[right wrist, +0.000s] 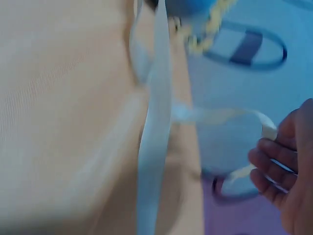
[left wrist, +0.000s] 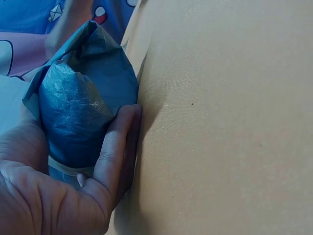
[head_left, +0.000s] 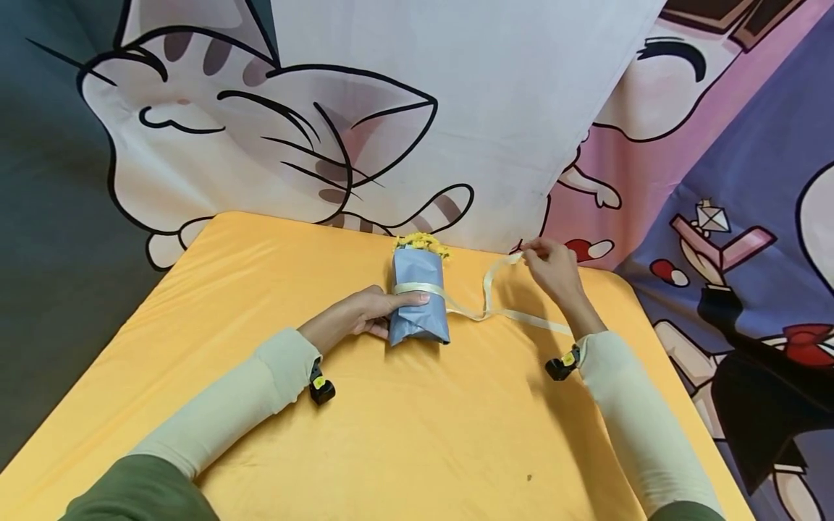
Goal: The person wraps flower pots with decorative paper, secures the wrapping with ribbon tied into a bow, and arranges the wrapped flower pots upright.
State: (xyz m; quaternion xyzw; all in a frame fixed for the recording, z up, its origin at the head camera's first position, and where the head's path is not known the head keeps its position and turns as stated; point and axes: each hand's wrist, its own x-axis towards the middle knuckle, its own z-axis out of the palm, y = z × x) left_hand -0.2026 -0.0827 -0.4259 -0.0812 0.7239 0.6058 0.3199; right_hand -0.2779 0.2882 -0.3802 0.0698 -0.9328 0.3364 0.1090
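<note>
1. The bouquet is lying near the far edge of the yellow-covered table, its long axis pointing away from the person; whether it is touching the cloth or being held just above it, one cannot tell.
2. Matte blue-grey paper is enclosing the bouquet, creasing toward the near end, while small yellow flowers are showing at the far end.
3. A pale cream ribbon is circling the wrap at mid-height, and two lengths of it are trailing off to the right.
4. The left hand is gripping the bouquet from its left side, the thumb pressing across the paper just below the band.
5. The right hand is pinching one length of ribbon, raising it in a curve.
6. The wrap is concealing the stems; the right forearm is obscuring where the other length is ending in the head view.
7. The right wrist view is blurring, and its upper edge is cutting off most of the bouquet.
8. The left wrist view alone is revealing the wrap's near end, a rounded, wrinkled bulge sitting inside a pointed paper flap; the flowers are remaining hidden there.
9. The right wrist view is displaying the ribbon's broad, flat face.
</note>
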